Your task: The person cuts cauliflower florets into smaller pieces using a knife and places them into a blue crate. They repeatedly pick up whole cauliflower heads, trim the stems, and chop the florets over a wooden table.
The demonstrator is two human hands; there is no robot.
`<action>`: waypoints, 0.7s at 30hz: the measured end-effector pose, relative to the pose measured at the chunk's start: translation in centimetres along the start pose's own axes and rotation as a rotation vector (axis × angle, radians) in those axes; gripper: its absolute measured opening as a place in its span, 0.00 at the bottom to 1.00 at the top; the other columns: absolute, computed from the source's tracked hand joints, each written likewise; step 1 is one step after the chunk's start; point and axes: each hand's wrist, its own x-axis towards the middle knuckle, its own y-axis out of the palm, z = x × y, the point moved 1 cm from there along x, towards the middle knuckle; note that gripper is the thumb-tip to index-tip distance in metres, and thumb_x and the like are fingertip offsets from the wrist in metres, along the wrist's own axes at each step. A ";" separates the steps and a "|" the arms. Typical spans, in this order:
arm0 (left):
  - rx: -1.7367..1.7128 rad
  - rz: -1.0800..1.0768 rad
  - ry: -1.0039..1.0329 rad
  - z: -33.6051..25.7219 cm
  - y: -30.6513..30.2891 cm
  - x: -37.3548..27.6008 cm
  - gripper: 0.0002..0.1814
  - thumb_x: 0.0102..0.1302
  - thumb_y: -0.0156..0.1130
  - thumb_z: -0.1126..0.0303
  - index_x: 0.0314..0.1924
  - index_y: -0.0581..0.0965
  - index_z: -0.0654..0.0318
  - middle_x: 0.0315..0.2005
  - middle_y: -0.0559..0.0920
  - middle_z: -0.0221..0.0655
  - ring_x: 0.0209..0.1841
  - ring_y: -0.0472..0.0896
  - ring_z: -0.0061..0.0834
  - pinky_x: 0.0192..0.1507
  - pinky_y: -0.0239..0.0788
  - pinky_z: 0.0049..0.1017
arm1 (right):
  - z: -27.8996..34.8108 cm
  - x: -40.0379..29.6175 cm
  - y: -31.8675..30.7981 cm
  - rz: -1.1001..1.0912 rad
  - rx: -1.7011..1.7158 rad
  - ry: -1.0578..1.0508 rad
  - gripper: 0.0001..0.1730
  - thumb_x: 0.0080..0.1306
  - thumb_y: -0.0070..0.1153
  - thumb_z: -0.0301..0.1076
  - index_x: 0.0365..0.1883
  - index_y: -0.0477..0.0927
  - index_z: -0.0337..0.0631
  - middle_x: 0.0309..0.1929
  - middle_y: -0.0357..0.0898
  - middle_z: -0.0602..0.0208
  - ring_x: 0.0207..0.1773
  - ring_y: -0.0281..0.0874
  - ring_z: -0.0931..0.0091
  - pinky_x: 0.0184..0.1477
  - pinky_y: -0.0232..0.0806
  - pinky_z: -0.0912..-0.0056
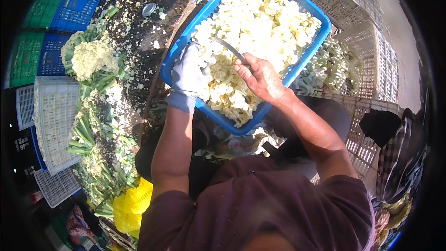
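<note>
My right hand, bare, grips a small knife with a curved blade; the handle is mostly hidden in the fist. Its blade points up and left over the cauliflower florets that fill a blue plastic basket. My left hand, in a pale work glove, is over the basket's left side. Its fingers curl around a pale cauliflower piece, whose outline is partly lost in bright glare. The knife tip is close to this piece, and I cannot tell whether they touch.
Left of the basket stands a dark, scrap-strewn table with a round clear lid. A leafy cauliflower head lies beyond trimmed leaves. Stacked crates line the left; white crates stand right. Another person appears lower left.
</note>
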 end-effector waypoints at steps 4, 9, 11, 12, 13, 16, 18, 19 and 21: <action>0.316 -0.020 0.195 0.5 1.4 -1.9 0.17 0.69 0.48 0.58 0.50 0.73 0.59 0.36 0.79 0.28 0.29 0.76 0.19 0.25 0.63 0.18 | -0.3 0.4 0.3 -0.107 0.232 0.085 0.15 0.68 0.52 0.42 0.39 0.73 0.38 0.25 0.70 0.73 0.29 0.65 0.80 0.34 0.62 0.75; -0.072 0.031 -0.123 2.3 0.6 -1.8 0.18 0.71 0.45 0.55 0.52 0.71 0.57 0.36 0.78 0.27 0.29 0.74 0.22 0.23 0.62 0.19 | -0.1 0.9 0.5 -0.147 0.114 -0.033 0.15 0.67 0.51 0.43 0.36 0.72 0.39 0.20 0.71 0.62 0.23 0.69 0.70 0.29 0.64 0.67; -0.339 0.094 -0.192 2.8 0.1 -1.7 0.17 0.71 0.43 0.53 0.52 0.70 0.53 0.37 0.78 0.27 0.29 0.74 0.24 0.22 0.62 0.19 | 0.4 0.4 0.2 -0.040 -0.031 -0.045 0.14 0.67 0.50 0.43 0.35 0.72 0.39 0.20 0.71 0.56 0.23 0.72 0.63 0.29 0.65 0.64; -0.388 0.094 -0.215 3.0 0.2 -1.7 0.17 0.71 0.43 0.53 0.52 0.70 0.52 0.37 0.78 0.28 0.29 0.74 0.25 0.23 0.63 0.20 | 0.1 -0.1 0.5 -0.043 -0.024 -0.095 0.14 0.69 0.48 0.42 0.34 0.72 0.39 0.15 0.63 0.59 0.20 0.65 0.69 0.27 0.61 0.67; -0.437 0.094 -0.237 3.2 0.2 -1.7 0.16 0.71 0.43 0.53 0.51 0.70 0.52 0.38 0.78 0.28 0.29 0.74 0.25 0.23 0.63 0.20 | 0.1 -0.3 0.6 -0.023 -0.066 -0.100 0.13 0.69 0.48 0.42 0.33 0.71 0.40 0.17 0.66 0.57 0.23 0.68 0.64 0.28 0.63 0.63; -0.286 0.111 -0.107 4.0 -0.3 -1.4 0.18 0.71 0.41 0.52 0.50 0.69 0.55 0.36 0.78 0.28 0.29 0.75 0.23 0.23 0.63 0.20 | 0.0 -0.6 1.0 0.010 -0.158 -0.096 0.12 0.67 0.48 0.39 0.31 0.70 0.40 0.22 0.73 0.52 0.29 0.74 0.53 0.30 0.65 0.54; 0.072 0.025 0.123 4.2 0.2 -1.8 0.20 0.71 0.40 0.51 0.50 0.69 0.56 0.35 0.78 0.28 0.29 0.75 0.22 0.23 0.63 0.20 | -0.4 -0.6 1.3 0.025 -0.173 -0.105 0.11 0.67 0.47 0.39 0.32 0.70 0.40 0.22 0.74 0.52 0.29 0.74 0.52 0.31 0.66 0.54; 0.342 -0.039 0.300 4.2 0.8 -2.4 0.20 0.71 0.40 0.50 0.49 0.70 0.57 0.34 0.78 0.28 0.29 0.75 0.21 0.22 0.63 0.20 | -0.6 -0.7 1.4 0.032 -0.181 -0.110 0.11 0.67 0.47 0.39 0.33 0.69 0.40 0.23 0.74 0.52 0.29 0.74 0.52 0.31 0.66 0.53; 0.305 -0.080 0.316 3.6 1.7 -2.8 0.21 0.71 0.41 0.49 0.49 0.70 0.58 0.32 0.78 0.27 0.28 0.75 0.20 0.22 0.62 0.20 | -0.7 -0.8 1.6 0.050 -0.207 -0.118 0.11 0.67 0.47 0.39 0.34 0.69 0.39 0.23 0.74 0.51 0.29 0.74 0.52 0.31 0.67 0.53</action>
